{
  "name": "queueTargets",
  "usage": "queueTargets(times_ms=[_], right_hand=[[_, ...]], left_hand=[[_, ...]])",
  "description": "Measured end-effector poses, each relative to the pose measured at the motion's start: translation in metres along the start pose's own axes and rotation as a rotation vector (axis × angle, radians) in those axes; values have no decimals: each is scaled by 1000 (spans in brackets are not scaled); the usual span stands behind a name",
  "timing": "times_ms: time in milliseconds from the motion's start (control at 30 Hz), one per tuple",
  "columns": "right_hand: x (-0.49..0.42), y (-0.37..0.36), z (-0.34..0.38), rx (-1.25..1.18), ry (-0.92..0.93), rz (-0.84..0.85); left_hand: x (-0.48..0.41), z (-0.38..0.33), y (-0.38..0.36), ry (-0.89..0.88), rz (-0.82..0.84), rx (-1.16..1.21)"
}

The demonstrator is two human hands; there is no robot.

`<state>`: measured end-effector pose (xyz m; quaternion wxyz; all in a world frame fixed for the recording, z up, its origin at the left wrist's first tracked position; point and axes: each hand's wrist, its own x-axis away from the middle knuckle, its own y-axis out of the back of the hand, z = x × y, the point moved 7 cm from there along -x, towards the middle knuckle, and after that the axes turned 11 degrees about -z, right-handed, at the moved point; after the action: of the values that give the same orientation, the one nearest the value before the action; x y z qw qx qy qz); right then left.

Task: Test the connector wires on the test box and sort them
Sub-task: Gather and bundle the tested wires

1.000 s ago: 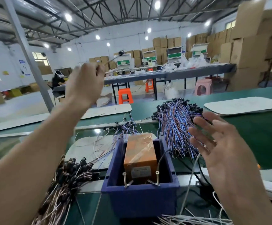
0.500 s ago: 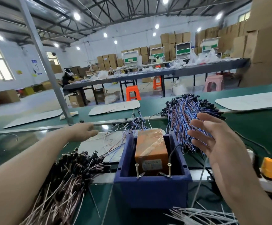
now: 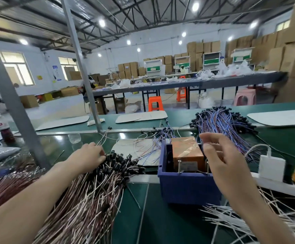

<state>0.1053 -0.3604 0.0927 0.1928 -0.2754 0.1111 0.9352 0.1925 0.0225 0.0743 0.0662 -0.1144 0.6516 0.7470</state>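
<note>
At lower left of the frame, your left hand [image 3: 88, 154] pinches one connector wire [image 3: 103, 137] at the pink-and-white bundle [image 3: 90, 191], while your right hand [image 3: 225, 161] hovers loose and empty over the test box [image 3: 185, 152] at centre. With that bundle so large, most testing and sorting looks undone.

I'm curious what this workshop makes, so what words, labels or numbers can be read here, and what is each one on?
No text is legible.
Label on the orange test box: print too blurred.
Blue poster, far left: too small.
Yellow sign left of it: too small.
Red label on the bottle: blurred.
</note>
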Motion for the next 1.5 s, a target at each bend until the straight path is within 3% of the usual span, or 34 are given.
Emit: queueTargets(times_ms=[167,333,467,533,633,733,833,900,1067,1133,1233,1367,1500], right_hand=[[25,-2,5,99,83,-35],[41,-12,16,142,179,-20],[48,-13,30,174,279,-23],[49,-12,32,151,244,-13],[49,-21,30,-36,73,95],[50,-44,39,-402,-203,278],[49,-47,49,-783,-432,327],[49,-36,49,-855,-506,304],[31,15,19,-1016,-692,-7],[24,32,16,-1091,-695,-5],[27,39,19,-898,-613,133],[42,2,23,-479,-535,306],[36,-14,26,-540,-507,388]], left_hand=[[28,-19,-7,-34,109,-106],[49,-38,-19,-1,96,-188],[51,-29,-10,174,46,221],[55,-30,14,193,-66,480],[75,-60,82,46,-368,802],[112,-131,133,-246,-418,922],[145,-198,144,-479,-434,888],[153,-217,142,-507,-432,890],[149,-209,118,-557,-305,786],[141,-192,112,-513,-302,707],[130,-173,128,-467,-400,640],[133,-191,163,-623,-705,477],[129,-208,170,-670,-854,440]])
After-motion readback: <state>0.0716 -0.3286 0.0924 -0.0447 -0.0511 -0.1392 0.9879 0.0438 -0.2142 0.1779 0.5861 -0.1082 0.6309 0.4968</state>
